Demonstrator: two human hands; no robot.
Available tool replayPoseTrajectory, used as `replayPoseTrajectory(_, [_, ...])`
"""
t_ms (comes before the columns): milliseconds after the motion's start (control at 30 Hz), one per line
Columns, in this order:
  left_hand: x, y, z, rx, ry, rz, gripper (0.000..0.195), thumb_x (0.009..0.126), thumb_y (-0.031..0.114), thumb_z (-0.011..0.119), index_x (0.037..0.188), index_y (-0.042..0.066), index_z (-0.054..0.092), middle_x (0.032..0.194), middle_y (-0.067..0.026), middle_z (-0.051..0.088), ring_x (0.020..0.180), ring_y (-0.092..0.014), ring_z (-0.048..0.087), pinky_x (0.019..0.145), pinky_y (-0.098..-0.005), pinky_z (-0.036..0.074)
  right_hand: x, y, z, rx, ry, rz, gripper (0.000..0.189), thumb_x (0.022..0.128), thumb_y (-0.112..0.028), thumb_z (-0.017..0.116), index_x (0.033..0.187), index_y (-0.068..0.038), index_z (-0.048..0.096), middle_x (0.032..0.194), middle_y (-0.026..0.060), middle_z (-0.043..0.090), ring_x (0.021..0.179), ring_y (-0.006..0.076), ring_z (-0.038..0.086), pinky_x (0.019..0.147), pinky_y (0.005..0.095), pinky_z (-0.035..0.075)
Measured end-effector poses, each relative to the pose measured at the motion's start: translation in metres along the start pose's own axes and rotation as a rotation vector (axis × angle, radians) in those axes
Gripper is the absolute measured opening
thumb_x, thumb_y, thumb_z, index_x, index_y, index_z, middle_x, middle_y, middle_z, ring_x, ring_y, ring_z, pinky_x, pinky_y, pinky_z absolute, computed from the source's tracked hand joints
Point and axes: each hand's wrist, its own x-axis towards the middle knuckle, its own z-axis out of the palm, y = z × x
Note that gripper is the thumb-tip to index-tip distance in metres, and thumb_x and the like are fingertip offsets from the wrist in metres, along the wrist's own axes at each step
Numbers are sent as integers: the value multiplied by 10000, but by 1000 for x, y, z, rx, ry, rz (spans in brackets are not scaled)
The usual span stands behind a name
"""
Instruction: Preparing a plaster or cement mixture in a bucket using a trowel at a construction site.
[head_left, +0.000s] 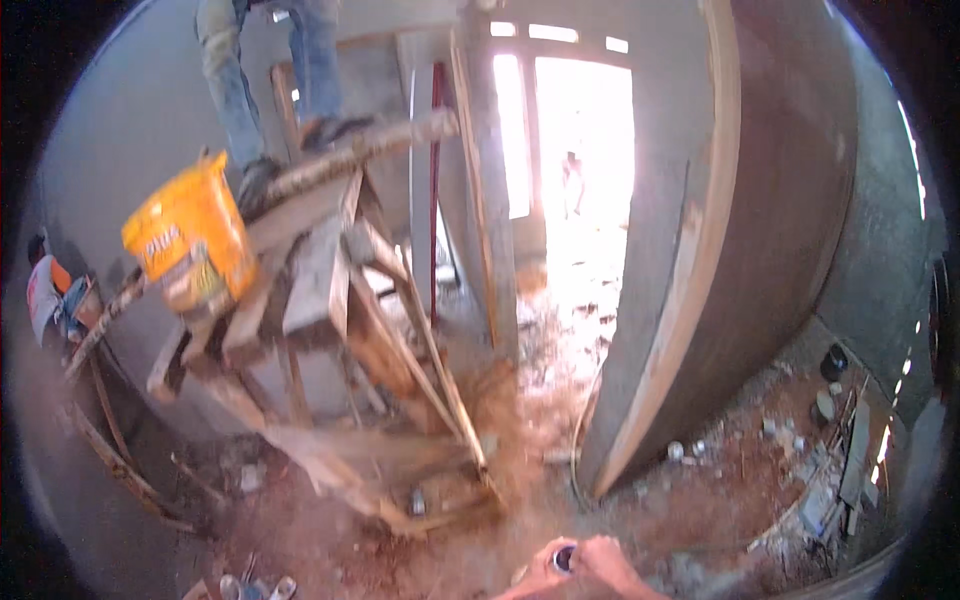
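Observation:
At the bottom edge of the head view, my left hand (534, 571) is curled around a small round container (563, 558) with a pale rim and a dark inside. What the container holds is too small to tell. My right hand (606, 564) is right beside it, fingers bent, at the container's right side. Whether the right hand grips the container or something else is not clear. Reddish, dirty floor (517, 525) lies below both hands.
A wooden scaffold (315, 292) on the left bears a yellow bucket (191, 232) and a person (240, 82) standing. Another person (52, 292) is at far left. A wall end (660, 337) stands beside the bright doorway (577, 187). Wood scraps (855, 450) lie at right.

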Motion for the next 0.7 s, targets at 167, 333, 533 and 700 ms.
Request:
replayPoseTrajectory(167, [57, -20, -30, -32, -13, 106, 610, 894, 412, 690, 1435, 199, 506, 1271, -216, 619, 1062, -243, 623, 958, -450, 494, 69, -2, -49, -8, -47, 151, 268, 766, -325, 687, 737, -61, 729, 736, 180, 688, 720, 368, 690, 642, 482, 536])
replayPoseTrajectory(333, [133, 44, -58, 76, 11, 65, 465, 740, 90, 810, 1157, 54, 607, 1063, -39, 623, 999, -133, 591, 888, -297, 483, 139, 18, -50, 73, 126, 61, 234, 766, -316, 679, 741, -90, 735, 701, 179, 668, 695, 367, 683, 645, 495, 542])
replayPoseTrajectory(533, [196, -8, -88, 255, 154, 24, 629, 669, 149, 889, 1209, 61, 579, 1092, -46, 621, 1010, -142, 599, 887, -318, 501, 222, 42, -55, 61, 77, 106, 194, 682, -263, 721, 697, -70, 721, 698, 183, 661, 679, 381, 671, 637, 496, 539])
replayPoseTrajectory(700, [237, 1, -95, 121, 226, -42, 641, 671, 132, 867, 1229, 44, 565, 1100, -66, 628, 1041, -159, 609, 909, -325, 502, 272, 64, -60, 114, 153, -5, 220, 687, -262, 732, 692, -43, 703, 684, 189, 653, 686, 370, 669, 633, 498, 530])
